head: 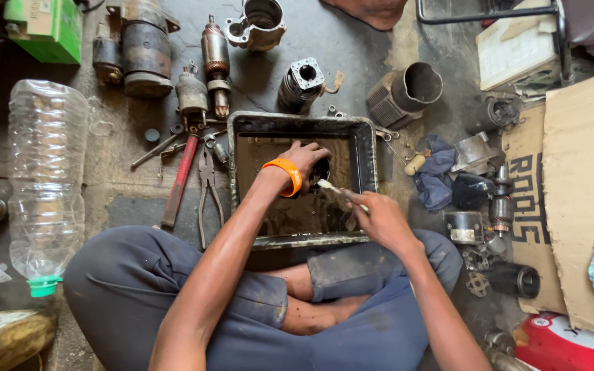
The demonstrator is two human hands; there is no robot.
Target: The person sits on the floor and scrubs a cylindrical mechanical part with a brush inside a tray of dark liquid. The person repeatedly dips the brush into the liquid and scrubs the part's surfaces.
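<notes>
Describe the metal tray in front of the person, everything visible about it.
The metal tray is a rectangular, dark, grimy pan with a rolled rim, sitting flat on the floor between the person's knees. It holds murky brown liquid. The left hand, wearing an orange wristband, holds a dark round part over it; the right hand points a small brush at that part.

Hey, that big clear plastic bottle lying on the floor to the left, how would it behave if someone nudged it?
The plastic bottle looks empty, so probably light for its size. It lies on its side, so a sideways nudge would likely roll it. Its thin ribbed wall would probably dent under a squeeze.
</notes>
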